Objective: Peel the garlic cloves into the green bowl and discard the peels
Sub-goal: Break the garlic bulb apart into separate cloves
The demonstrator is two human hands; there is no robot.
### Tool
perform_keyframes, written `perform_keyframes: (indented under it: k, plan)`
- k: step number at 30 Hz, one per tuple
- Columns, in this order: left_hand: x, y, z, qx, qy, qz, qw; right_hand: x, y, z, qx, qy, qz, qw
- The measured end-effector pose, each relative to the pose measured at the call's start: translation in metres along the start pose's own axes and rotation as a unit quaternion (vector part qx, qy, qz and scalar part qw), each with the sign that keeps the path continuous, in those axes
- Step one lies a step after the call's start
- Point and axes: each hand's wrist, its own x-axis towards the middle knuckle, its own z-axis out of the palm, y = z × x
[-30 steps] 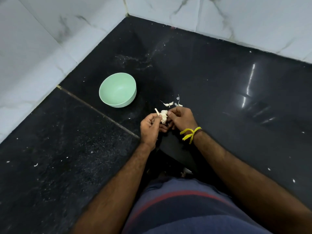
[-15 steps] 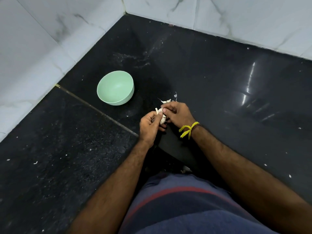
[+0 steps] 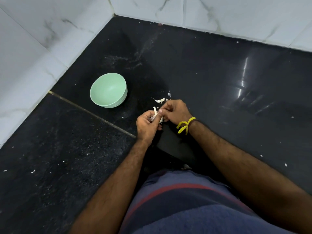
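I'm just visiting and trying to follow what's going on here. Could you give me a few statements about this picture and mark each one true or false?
1. The pale green round bowl holds several peeled cloves. False: its inside looks bare.
2. Both hands hold the white garlic between them. True: the left hand and the right hand pinch it together.
3. A yellow string bracelet is tied on the left wrist. False: it is on the right wrist.
4. A few white peel scraps lie on the black stone counter just beyond the hands. True.
5. The bowl lies tipped on its side. False: it stands upright, apart from the hands.
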Motion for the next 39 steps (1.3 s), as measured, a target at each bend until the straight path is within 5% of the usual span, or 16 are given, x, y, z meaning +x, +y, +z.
perform_keyframes:
  k: [9, 21, 26, 29, 39]
  plan:
    - [0.004, -0.009, 0.003, 0.040, -0.001, 0.043, 0.998, 0.000, 0.004, 0.009, 0.001, 0.068, 0.080, 0.994]
    - [0.006, -0.005, 0.001, -0.037, -0.001, 0.003, 0.999, -0.006, 0.000, -0.007, 0.168, -0.001, 0.125, 0.978]
    - [0.006, -0.004, 0.001, -0.042, -0.012, -0.003, 0.999, -0.008, 0.001, -0.003, 0.043, 0.065, 0.075, 0.994]
    - [0.006, -0.003, 0.002, -0.052, -0.012, -0.005, 0.999, -0.009, -0.002, -0.005, 0.018, 0.022, 0.053, 0.998]
    - [0.005, -0.002, 0.001, -0.050, 0.000, -0.008, 0.999, -0.009, -0.007, -0.015, 0.075, -0.020, 0.061, 0.995]
